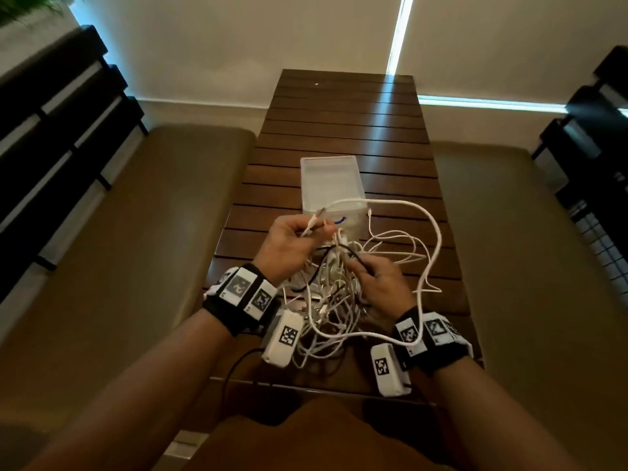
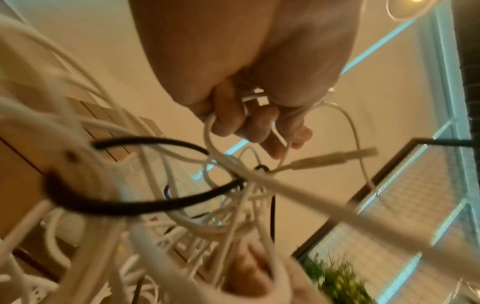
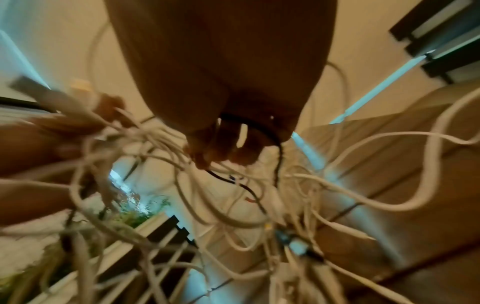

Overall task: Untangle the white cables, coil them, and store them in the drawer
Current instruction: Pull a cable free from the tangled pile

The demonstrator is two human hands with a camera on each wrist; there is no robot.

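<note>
A tangled bundle of white cables hangs between my hands above the slatted wooden table, with a black cable threaded through it. My left hand is raised and grips white cable ends, one plug sticking up past the fingers. My right hand sits lower and to the right, its fingers curled round the black cable and some white strands. A thick white cable loops out to the right. A white translucent drawer box stands just behind the bundle.
Brown cushioned benches run along both sides of the narrow table. Dark slatted chair backs stand at far left and far right. A plant shows in the wrist views. The far half of the table is bare wood.
</note>
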